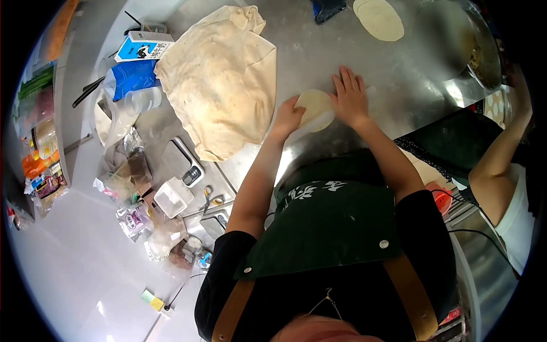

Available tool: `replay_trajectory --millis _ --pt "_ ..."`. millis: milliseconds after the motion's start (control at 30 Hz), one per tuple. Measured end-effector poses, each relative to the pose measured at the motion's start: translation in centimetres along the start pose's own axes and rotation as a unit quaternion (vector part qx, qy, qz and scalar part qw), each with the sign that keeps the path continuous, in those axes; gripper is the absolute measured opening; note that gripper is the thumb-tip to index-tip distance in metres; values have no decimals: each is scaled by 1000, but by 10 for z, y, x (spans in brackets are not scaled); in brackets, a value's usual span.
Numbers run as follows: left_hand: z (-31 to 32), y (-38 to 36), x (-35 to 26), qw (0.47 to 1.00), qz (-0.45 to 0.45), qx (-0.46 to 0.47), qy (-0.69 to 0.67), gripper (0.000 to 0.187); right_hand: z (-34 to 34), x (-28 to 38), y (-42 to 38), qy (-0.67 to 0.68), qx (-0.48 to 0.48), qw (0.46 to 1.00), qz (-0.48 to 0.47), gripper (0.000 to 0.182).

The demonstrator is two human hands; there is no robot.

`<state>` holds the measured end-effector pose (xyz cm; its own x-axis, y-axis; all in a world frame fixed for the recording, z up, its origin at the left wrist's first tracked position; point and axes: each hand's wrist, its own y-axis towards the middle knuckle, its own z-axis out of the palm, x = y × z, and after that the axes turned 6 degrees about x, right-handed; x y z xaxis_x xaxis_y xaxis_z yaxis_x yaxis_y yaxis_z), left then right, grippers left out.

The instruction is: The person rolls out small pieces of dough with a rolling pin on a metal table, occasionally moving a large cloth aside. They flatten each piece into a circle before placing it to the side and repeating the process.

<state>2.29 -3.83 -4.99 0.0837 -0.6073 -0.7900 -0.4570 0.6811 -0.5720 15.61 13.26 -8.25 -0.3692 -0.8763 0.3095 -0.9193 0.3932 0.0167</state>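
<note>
A round, flat piece of dough (317, 108) lies on the steel table in front of me. My left hand (288, 118) has its fingers closed on the left edge of this dough round. At its right side, my right hand (351, 98) rests with fingers stretched out on the table. Whatever may be under the right palm is hidden. Farther back lies a larger oval sheet of dough (379, 20). To the left, a big cream-coloured cloth (222, 85) is spread over something I cannot see.
On the left stand a milk carton (145, 47), a blue packet (131, 78), a kitchen scale (183, 162), a white tub (173, 198) and scissors (211, 199). A large metal bowl (497, 71) with filling is at the right. Another person's arm (501, 148) reaches in there.
</note>
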Motion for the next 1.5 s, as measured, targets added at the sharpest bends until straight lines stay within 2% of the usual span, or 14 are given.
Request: replay_trajectory --millis 167,300,367,467,533,600,700,800,900,1033,1133,1300,1400,1500 --pt "-7 19 8 999 22 24 -10 30 3 -3 -13 -55 51 997 15 54" --pt "-16 36 3 997 4 64 42 27 -3 13 32 -38 5 999 23 57" --pt "-19 39 -8 988 22 73 137 27 0 11 29 -21 -26 999 14 57" --pt "-9 36 -20 956 57 58 283 27 -4 -1 -22 -1 5 1000 -23 63" --pt "2 24 -27 930 69 38 358 26 -24 -11 -54 66 -17 994 -86 56" --pt "14 7 -42 908 75 22 413 24 -23 -30 -74 50 26 990 -132 48" --pt "13 -16 -61 941 132 8 313 22 -35 -40 -79 54 60 984 -161 38" --pt "2 2 -44 960 82 13 267 22 -53 -42 -67 52 58 982 -173 35" --pt "-4 22 -5 928 48 13 370 24 -48 -39 -40 49 53 979 -192 33" --pt "-8 22 -14 966 27 23 256 22 -37 -34 -7 72 121 977 -159 34" --pt "-11 26 -6 985 21 24 169 24 -7 -16 7 2 -3 999 -39 42" --pt "-10 29 15 999 45 6 -2 25 2 -9 -3 -38 36 998 29 55" --pt "-16 38 9 998 19 55 -3 22 1 1 35 -33 3 999 37 58" --pt "-23 45 -3 993 0 84 83 26 4 2 37 32 -39 998 29 59"
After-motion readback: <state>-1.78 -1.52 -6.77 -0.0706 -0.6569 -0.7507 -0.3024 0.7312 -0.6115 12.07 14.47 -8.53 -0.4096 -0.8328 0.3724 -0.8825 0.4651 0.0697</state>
